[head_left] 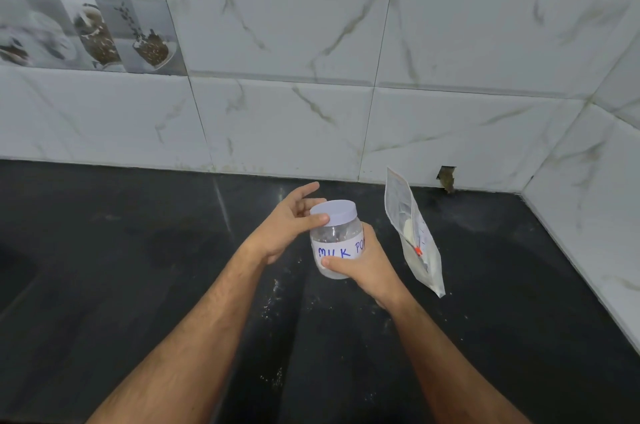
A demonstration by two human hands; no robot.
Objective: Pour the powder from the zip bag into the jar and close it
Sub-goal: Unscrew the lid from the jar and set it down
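My right grip (363,267) wraps the upright jar (337,247); left fingers (311,219) pinch its lid (334,212) — the zip bag (415,233) stands just right, untouched.

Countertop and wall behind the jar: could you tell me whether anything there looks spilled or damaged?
Yes. Pale specks lie scattered on the black countertop below the jar, like spilled powder. At the wall's base, behind the zip bag, a tile has a small broken hole.
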